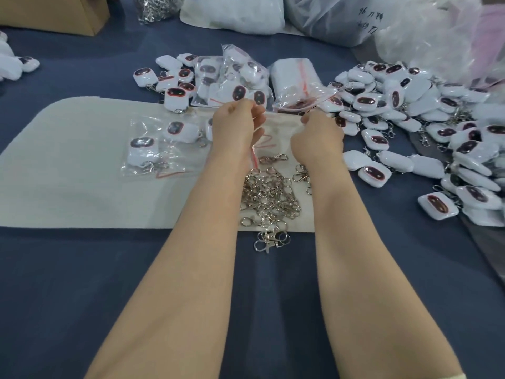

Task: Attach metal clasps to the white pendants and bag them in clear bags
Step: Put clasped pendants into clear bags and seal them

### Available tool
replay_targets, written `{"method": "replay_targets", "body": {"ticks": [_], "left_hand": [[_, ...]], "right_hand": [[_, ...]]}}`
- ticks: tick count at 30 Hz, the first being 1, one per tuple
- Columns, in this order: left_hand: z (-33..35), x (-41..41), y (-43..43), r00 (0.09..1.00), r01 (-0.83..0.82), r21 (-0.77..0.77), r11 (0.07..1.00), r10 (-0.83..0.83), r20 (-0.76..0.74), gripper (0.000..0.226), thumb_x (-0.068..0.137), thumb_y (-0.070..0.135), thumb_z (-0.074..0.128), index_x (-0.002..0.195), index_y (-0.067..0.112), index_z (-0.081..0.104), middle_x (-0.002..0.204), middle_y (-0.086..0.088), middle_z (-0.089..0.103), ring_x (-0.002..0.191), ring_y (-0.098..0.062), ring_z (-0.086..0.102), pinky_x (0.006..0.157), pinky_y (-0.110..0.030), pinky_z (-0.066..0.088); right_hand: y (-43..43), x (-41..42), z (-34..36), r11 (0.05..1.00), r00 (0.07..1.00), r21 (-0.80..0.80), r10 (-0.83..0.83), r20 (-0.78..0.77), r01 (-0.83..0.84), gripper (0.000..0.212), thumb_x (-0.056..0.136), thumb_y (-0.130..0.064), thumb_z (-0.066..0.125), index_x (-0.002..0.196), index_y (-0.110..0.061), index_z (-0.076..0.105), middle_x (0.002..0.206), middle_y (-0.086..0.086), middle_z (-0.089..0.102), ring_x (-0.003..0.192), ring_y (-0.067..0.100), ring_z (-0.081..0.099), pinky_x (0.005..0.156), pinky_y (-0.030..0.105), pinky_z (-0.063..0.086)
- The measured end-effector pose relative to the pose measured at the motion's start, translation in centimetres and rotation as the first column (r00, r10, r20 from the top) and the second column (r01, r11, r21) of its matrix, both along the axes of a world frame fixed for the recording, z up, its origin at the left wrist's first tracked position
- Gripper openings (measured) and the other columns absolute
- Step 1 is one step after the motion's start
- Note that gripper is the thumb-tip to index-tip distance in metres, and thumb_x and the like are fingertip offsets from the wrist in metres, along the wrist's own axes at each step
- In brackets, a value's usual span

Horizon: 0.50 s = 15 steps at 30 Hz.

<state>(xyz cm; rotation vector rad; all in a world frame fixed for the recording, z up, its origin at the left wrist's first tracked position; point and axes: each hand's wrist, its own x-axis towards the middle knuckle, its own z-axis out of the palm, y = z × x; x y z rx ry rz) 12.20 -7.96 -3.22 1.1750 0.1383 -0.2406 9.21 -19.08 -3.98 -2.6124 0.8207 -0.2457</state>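
The left grip [237, 124] is closed, fingers curled in a pinch on a clear bag [263, 139], whose red zip strip hangs down on the near side of the hand. The right grip [317, 138] is curled too, fingertips at the edge of a crumpled bag [303, 101] with a red zip line just beyond it. I cannot tell whether it truly has hold of that bag.

Nearer the person than both grips, between the forearms, lies a heap of metal clasps [270, 195] on a cream mat [82, 160]. The loose white pendants [410, 105], each with a dark oval face, are piled to the right of the right grip. A stack of empty bags [292, 75] sits beyond the grips. Bagged pendants [153, 149] lie left of the left grip, on the mat.

The table [82, 296] is covered in blue cloth. Far beyond the right grip, a translucent sack [328, 23] bears dark handwriting. The top row seems to start "96"; the rest is not legible. No print shows on the cardboard box [54, 15] far beyond the left grip.
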Motion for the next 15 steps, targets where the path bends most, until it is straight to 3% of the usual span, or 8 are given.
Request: {"method": "replay_targets", "body": {"ticks": [2, 5, 7, 9, 12, 15], "left_hand": [[-0.1, 0.0, 0.1, 1.0, -0.002, -0.018, 1.0, 0.002, -0.008, 0.012, 0.096, 0.008, 0.047, 0.087, 0.011, 0.055, 0.081, -0.002, 0.064, 0.071, -0.011, 0.06, 0.067, -0.021, 0.053], [-0.2, 0.0, 0.3, 0.999, -0.011, 0.037, 0.999, 0.01, 0.049, 0.011, 0.096, 0.005, 0.045, 0.091, 0.007, 0.054, 0.08, -0.006, 0.064, 0.071, -0.013, 0.063, 0.067, -0.02, 0.056], [-0.3, -0.2, 0.1, 0.988, 0.011, 0.176, 0.984, -0.037, 0.149, 0.01, 0.096, 0.007, 0.046, 0.092, 0.012, 0.054, 0.083, -0.004, 0.065, 0.078, -0.015, 0.067, 0.071, -0.023, 0.058], [-0.4, -0.5, -0.4, 0.955, 0.061, 0.328, 0.943, -0.151, 0.257, 0.007, 0.096, 0.014, 0.05, 0.094, 0.017, 0.056, 0.095, -0.004, 0.067, 0.09, -0.017, 0.068, 0.081, -0.03, 0.057], [-0.6, -0.9, -1.0, 0.863, 0.044, 0.544, 0.838, -0.307, 0.402, 0.019, 0.096, 0.018, 0.051, 0.111, 0.011, 0.061, 0.106, -0.004, 0.067, 0.098, -0.017, 0.064, 0.089, -0.032, 0.05], [-0.7, -0.8, -0.8, 0.83, -0.058, 0.586, 0.809, -0.287, 0.478, 0.014, 0.096, 0.016, 0.051, 0.084, 0.016, 0.058, 0.078, 0.004, 0.062, 0.076, -0.013, 0.059, 0.075, -0.029, 0.046]], "right_hand": [[0.0, 0.0, -0.2, 1.0, 0.998, -0.002, 0.007, 0.069, -0.007, 0.035, 0.093, -0.008, 0.047, 0.127, -0.011, 0.053, 0.133, 0.013, 0.055, 0.128, 0.032, 0.044, 0.105, 0.032, 0.032], [0.2, 0.3, -0.2, 0.998, 0.971, 0.061, -0.002, 0.241, -0.013, 0.031, 0.098, -0.022, 0.049, 0.126, -0.012, 0.055, 0.129, 0.009, 0.058, 0.124, 0.028, 0.048, 0.105, 0.033, 0.033], [0.5, 0.5, 0.1, 0.976, 0.903, 0.211, -0.049, 0.428, -0.047, 0.033, 0.099, -0.031, 0.049, 0.125, -0.012, 0.056, 0.124, 0.006, 0.061, 0.116, 0.021, 0.054, 0.101, 0.031, 0.038], [1.2, 0.8, 0.7, 0.896, 0.807, 0.421, -0.141, 0.573, -0.142, 0.027, 0.098, -0.034, 0.051, 0.113, -0.015, 0.061, 0.107, 0.002, 0.067, 0.1, 0.012, 0.061, 0.093, 0.029, 0.045], [2.0, 1.1, 0.5, 0.763, 0.806, 0.593, -0.171, 0.567, -0.256, 0.031, 0.096, -0.041, 0.053, 0.077, -0.019, 0.063, 0.073, -0.004, 0.064, 0.073, 0.009, 0.062, 0.081, 0.037, 0.053], [2.1, 1.3, 0.0, 0.74, 0.843, 0.616, -0.129, 0.523, -0.269, 0.052, 0.098, -0.044, 0.048, 0.054, -0.019, 0.06, 0.05, -0.011, 0.053, 0.056, 0.007, 0.052, 0.063, 0.035, 0.047]]}}
